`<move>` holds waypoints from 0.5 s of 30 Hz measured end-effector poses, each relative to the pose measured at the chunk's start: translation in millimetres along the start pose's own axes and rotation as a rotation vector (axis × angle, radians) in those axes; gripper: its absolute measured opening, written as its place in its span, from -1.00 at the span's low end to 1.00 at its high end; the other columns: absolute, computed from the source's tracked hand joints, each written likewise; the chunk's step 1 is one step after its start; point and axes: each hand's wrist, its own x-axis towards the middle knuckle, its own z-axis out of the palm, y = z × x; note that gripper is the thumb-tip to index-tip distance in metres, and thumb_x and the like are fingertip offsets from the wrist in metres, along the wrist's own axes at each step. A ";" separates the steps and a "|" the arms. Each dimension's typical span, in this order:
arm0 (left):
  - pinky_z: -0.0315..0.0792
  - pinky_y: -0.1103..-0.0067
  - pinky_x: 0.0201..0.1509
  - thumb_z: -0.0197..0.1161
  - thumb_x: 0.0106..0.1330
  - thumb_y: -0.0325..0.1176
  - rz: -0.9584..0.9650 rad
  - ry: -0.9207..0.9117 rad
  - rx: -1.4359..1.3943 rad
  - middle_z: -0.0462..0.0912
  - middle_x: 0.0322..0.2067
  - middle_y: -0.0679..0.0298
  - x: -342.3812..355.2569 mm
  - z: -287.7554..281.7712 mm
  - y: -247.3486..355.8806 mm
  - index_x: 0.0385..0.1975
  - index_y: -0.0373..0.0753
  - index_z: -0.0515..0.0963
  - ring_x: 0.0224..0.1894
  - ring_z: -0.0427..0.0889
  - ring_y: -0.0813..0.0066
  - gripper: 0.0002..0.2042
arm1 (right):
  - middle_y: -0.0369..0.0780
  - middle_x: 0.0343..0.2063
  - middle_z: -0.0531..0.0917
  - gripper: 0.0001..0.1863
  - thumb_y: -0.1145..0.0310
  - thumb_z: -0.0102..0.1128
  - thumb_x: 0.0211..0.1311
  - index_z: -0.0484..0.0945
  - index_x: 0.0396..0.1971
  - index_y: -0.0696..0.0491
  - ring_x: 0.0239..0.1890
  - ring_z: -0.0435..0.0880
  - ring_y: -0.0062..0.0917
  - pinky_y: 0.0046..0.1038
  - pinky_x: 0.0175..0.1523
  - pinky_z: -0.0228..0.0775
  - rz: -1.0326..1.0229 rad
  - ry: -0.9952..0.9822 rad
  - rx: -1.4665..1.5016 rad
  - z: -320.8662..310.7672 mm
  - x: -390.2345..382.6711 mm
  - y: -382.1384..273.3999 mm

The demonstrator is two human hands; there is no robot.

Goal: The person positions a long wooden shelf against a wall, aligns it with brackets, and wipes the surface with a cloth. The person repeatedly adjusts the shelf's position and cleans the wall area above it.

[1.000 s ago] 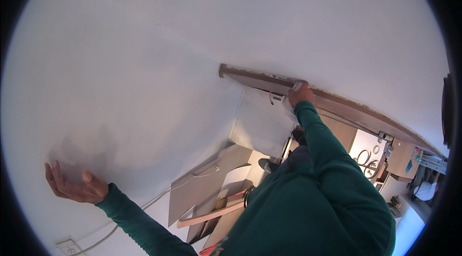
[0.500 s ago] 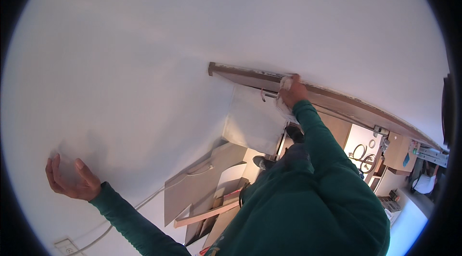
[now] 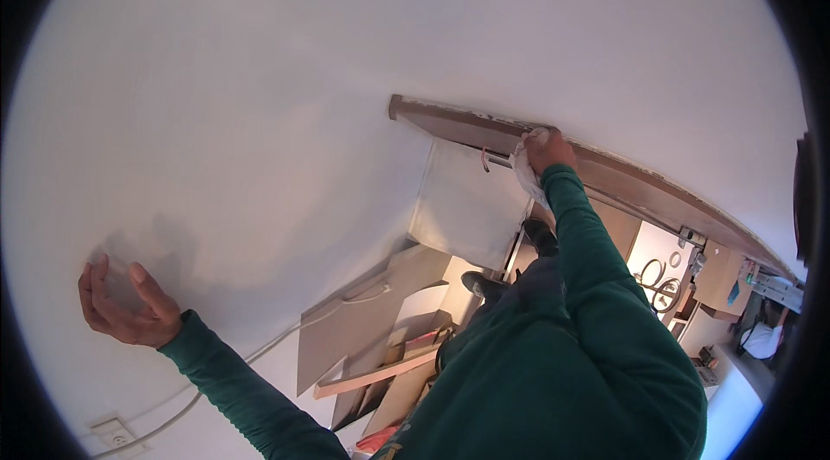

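Off to the left, my left hand point(image 3: 130, 304) has its fingers curled loosely apart, the fingertips at the white wall point(image 3: 216, 157); nothing shows in it. My right hand point(image 3: 550, 151) grips a crumpled whitish cloth point(image 3: 525, 173) against the brown wooden ledge point(image 3: 467, 120), whose upper edge meets the wall in a rough, flaking line. Part of the cloth hangs below the ledge, and the rest is hidden under my fingers. A short bit of reddish wire point(image 3: 485, 160) sticks out just under the ledge, left of the cloth.
Flat boards point(image 3: 346, 330) lean at the wall beneath me, with a wooden strip point(image 3: 376, 373) across them. A white cable point(image 3: 281, 339) runs to a wall socket point(image 3: 117, 432). My shoes point(image 3: 484, 285) stand below. A person in a white top point(image 3: 762, 341) is at the far right.
The view has shifted slightly. My right hand and the cloth have moved a little to the right along the ledge. My left hand stays at the wall.
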 end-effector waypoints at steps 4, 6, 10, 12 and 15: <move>0.47 0.34 0.13 0.28 0.22 -0.07 -0.025 0.024 -0.002 0.61 -0.05 0.13 -5.4 11.5 4.6 -0.14 -0.18 0.66 0.09 0.50 0.22 -0.65 | 0.16 -0.02 0.62 -0.07 -0.28 0.32 -0.03 0.41 0.10 0.24 0.08 0.60 0.01 -0.16 0.20 0.45 0.016 -0.009 0.003 1.4 1.8 -3.3; 0.50 0.34 0.10 0.27 0.23 -0.05 -0.010 0.038 -0.005 0.63 -0.09 0.14 -6.7 12.6 1.1 -0.17 -0.17 0.68 0.08 0.51 0.21 -0.65 | 0.16 -0.02 0.62 -0.05 -0.25 0.34 -0.06 0.39 0.12 0.28 0.07 0.61 0.02 -0.16 0.20 0.44 -0.008 -0.008 0.021 6.6 0.7 -1.6; 0.55 0.33 0.04 0.24 0.23 -0.02 0.040 0.078 0.022 0.66 -0.15 0.14 -6.1 7.3 -11.6 -0.25 -0.15 0.70 0.04 0.55 0.22 -0.67 | 0.14 -0.03 0.63 -0.11 -0.13 0.37 -0.06 0.39 0.14 0.24 0.06 0.62 0.02 -0.16 0.19 0.45 0.015 0.067 0.055 22.0 1.5 -6.7; 0.57 0.32 0.02 0.24 0.24 -0.02 0.069 0.080 0.039 0.66 -0.16 0.14 -9.6 10.1 -15.8 -0.26 -0.15 0.71 0.01 0.57 0.22 -0.67 | 0.13 -0.04 0.64 -0.14 -0.10 0.38 -0.07 0.40 0.13 0.23 0.05 0.62 0.02 -0.15 0.18 0.46 -0.011 0.179 0.103 41.0 7.1 -0.7; 0.57 0.32 0.02 0.25 0.24 -0.02 0.085 0.058 0.060 0.66 -0.16 0.14 -15.8 12.6 -15.4 -0.26 -0.16 0.72 0.00 0.58 0.22 -0.67 | 0.12 -0.04 0.64 -0.13 -0.13 0.37 -0.06 0.40 0.14 0.21 0.04 0.62 0.04 -0.15 0.19 0.45 -0.111 0.226 0.258 65.6 9.2 -17.1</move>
